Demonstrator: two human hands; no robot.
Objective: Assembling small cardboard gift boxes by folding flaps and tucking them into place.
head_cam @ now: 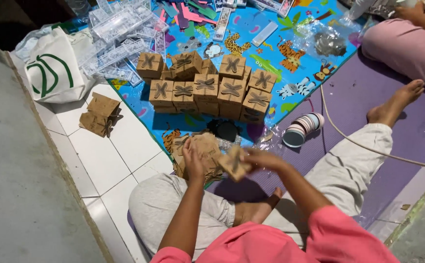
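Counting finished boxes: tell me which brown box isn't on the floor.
The brown box held between the left hand and right hand; all others sit stacked on the play mat or tiles.

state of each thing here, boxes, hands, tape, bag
small brown box: held between both hands, being folded
left hand: gripping the box
right hand: gripping the box
finished boxes: closed, stacked together on the mat
flat box blanks: unfolded, piled
two boxes: lying tipped on the tiles
tape rolls: lying sideways
white bag: slumped
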